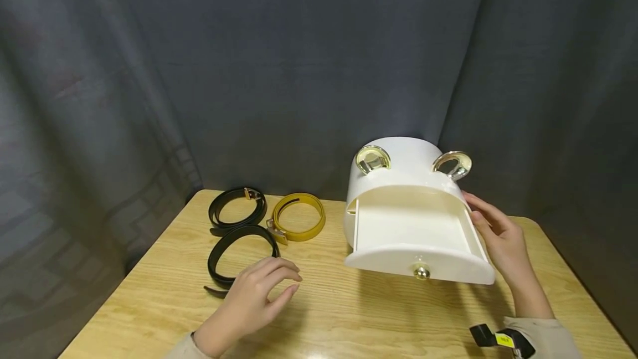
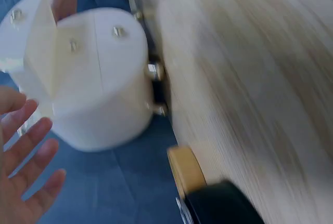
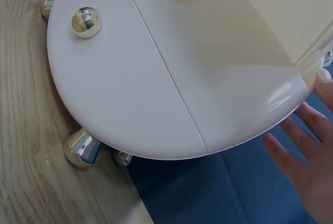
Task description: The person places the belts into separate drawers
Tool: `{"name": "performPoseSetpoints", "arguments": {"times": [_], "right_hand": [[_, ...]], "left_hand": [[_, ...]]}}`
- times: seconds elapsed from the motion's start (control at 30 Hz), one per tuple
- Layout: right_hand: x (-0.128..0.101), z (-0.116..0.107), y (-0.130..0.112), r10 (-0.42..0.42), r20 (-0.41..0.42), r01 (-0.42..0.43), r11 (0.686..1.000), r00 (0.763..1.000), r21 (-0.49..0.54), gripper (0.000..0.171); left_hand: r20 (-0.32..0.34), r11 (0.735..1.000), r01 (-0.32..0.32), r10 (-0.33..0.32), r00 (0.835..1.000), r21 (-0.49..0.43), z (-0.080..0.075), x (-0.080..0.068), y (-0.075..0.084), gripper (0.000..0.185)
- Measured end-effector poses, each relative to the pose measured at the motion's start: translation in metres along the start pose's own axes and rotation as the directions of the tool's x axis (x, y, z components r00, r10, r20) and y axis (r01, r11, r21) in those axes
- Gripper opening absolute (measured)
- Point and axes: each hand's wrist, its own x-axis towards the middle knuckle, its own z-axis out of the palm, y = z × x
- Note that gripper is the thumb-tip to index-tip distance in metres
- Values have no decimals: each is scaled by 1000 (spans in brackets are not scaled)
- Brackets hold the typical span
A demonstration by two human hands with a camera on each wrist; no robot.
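A round white cabinet (image 1: 406,157) stands on gold feet, with two gold ear-like rings on top. Its top drawer (image 1: 389,262) is pulled out, a gold knob (image 1: 421,272) on the front, and nothing lies inside. Against the cabinet's right side rests my right hand (image 1: 503,245), its fingers extended. My left hand (image 1: 251,298) hovers over the table with loosely bent fingers, holding nothing. Just beyond it lies a coiled black belt (image 1: 214,265), partly covered by the hand. Behind that are another coiled black belt (image 1: 256,218) and a coiled yellow belt (image 1: 320,223).
The wooden table (image 1: 339,320) carries everything. Dark grey curtains (image 1: 309,71) hang close behind it and at both sides. Below the open drawer, closed drawer fronts (image 3: 114,83) with gold knobs show in the right wrist view.
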Motion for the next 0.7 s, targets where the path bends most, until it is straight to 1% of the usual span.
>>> {"name": "performPoseSetpoints", "arguments": {"times": [0.13,0.23,0.33,0.5,0.6,0.7], "right_hand": [[0,-1,0,-8,1,8,1000,1000,-30,35],[1,-2,0,4,3,-4,1000,1000,-23,35],[0,-2,0,17,-1,-17,999,1000,-28,36],[-1,-2,1,28,-11,-29,999,1000,-38,36],[0,0,1,27,-12,-28,999,1000,-47,35],[-1,1,1,22,-11,-23,998,1000,-53,35]], "left_hand": [[26,998,55,-56,998,39,-8,-9,-13,25],[40,994,98,-100,994,44,-13,-16,-21,28],[61,993,113,-115,992,40,-16,-21,-28,27],[90,992,114,-119,989,54,-17,-27,-38,28],[122,987,141,-150,981,77,-18,-32,-45,31],[167,979,180,-194,967,97,-18,-36,-51,33]]}}
